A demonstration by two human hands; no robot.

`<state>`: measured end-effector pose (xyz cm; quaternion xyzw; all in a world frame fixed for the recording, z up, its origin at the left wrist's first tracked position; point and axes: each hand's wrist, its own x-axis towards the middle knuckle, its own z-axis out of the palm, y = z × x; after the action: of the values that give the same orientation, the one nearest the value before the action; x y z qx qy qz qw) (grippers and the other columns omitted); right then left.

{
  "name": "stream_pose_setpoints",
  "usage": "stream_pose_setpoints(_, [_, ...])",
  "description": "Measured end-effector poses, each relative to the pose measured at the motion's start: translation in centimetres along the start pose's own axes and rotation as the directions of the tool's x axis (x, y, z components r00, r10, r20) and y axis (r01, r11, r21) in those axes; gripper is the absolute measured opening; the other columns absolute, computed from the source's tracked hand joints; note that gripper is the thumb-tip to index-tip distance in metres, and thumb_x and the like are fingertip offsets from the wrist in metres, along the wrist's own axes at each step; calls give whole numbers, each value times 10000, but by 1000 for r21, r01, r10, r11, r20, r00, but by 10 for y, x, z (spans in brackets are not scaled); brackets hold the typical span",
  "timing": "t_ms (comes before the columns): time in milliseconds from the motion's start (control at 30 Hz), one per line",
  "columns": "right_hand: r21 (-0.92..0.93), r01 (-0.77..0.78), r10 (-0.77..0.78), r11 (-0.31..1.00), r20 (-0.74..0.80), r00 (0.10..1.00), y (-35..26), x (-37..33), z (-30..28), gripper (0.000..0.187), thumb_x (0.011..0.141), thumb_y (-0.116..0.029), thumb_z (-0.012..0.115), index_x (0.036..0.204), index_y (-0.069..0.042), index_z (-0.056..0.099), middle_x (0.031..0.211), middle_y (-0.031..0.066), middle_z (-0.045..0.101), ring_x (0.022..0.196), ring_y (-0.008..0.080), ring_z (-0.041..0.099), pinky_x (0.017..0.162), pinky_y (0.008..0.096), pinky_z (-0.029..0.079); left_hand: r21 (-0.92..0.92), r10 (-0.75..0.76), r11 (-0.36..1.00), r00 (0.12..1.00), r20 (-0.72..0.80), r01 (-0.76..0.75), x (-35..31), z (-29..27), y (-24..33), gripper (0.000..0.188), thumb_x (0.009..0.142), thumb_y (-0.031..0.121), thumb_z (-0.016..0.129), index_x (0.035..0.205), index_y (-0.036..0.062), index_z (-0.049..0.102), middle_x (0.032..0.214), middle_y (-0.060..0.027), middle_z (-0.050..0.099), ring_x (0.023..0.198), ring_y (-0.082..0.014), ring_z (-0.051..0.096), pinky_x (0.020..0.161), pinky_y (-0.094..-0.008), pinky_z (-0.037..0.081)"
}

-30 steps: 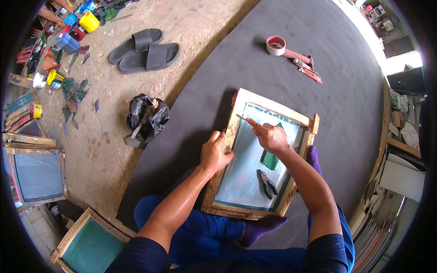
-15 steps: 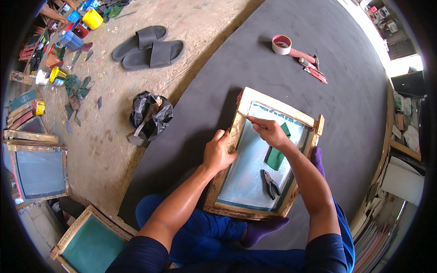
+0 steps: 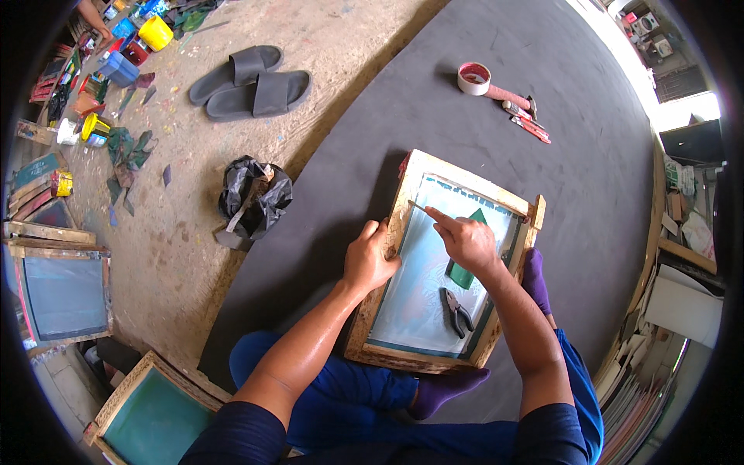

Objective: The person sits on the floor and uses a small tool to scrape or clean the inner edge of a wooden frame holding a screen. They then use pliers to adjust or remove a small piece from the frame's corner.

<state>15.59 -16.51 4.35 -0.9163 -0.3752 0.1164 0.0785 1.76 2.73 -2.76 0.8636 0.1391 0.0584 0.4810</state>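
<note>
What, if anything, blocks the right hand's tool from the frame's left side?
Nothing visible: the tool in the right hand reaches that side of the frame. The green strip and pliers lie farther right.

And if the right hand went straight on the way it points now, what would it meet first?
Probably the wooden frame's left rail: the thin tool in the right hand ends over it, though depth is unclear.

Dark sandals (image 3: 271, 96), black plastic bag (image 3: 271, 213), yellow container (image 3: 156, 33), perhaps bucket.
</note>
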Motion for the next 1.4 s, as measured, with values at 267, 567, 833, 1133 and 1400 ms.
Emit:
stream_pose_setpoints(267, [-264, -14, 76, 964, 228, 971, -32, 9, -28, 531, 1029, -154, 549, 1543, -288, 549, 757, 143, 725, 642, 301, 739, 568, 430, 591, -2, -8, 1000, 1000, 10, 8, 0, -4, 4, 624, 680, 80, 810, 1283, -4, 673, 1054, -168, 645, 945, -391, 708, 813, -466, 605])
stream_pose_setpoints(567, [-94, -61, 81, 994, 237, 968, -18, 6, -13, 462, 1048, -217, 598, 1508, -261, 591, 883, 186, 760, 735, 328, 764, 682, 475, 611, 25, 23, 999, 1000, -15, -22, 0, -2, 0, 676, 669, 94, 812, 1301, -70, 637, 1068, -174, 636, 935, -386, 715, 793, -459, 607])
stream_pose_setpoints(833, [334, -46, 23, 941, 72, 997, 5, 1, 18, 474, 1015, -209, 649, 1486, -257, 620, 866, 191, 747, 730, 353, 757, 676, 485, 595, 39, 75, 997, 997, -30, -74, -1, 4, -8, 700, 673, 114, 807, 1316, -79, 609, 1079, -166, 620, 883, -380, 708, 744, -465, 608])
stream_pose_setpoints(1133, [585, 143, -132, 798, -62, 989, 34, 12, 36, 442, 1019, -213, 655, 1460, -225, 650, 964, 142, 786, 765, 341, 766, 722, 483, 603, 32, 94, 995, 994, -51, -93, 0, 3, -4, 705, 674, 119, 812, 1317, -85, 608, 1080, -176, 625, 877, -385, 710, 736, -457, 611])
stream_pose_setpoints(1400, [-4, 55, -54, 998, 179, 982, 10, 13, -10, 389, 1024, -185, 645, 1406, -231, 697, 865, 140, 774, 739, 329, 760, 720, 476, 605, 54, 64, 997, 998, -19, -63, 0, 2, -5, 716, 674, 118, 801, 1328, -100, 605, 1081, -173, 626, 877, -386, 715, 735, -462, 610])
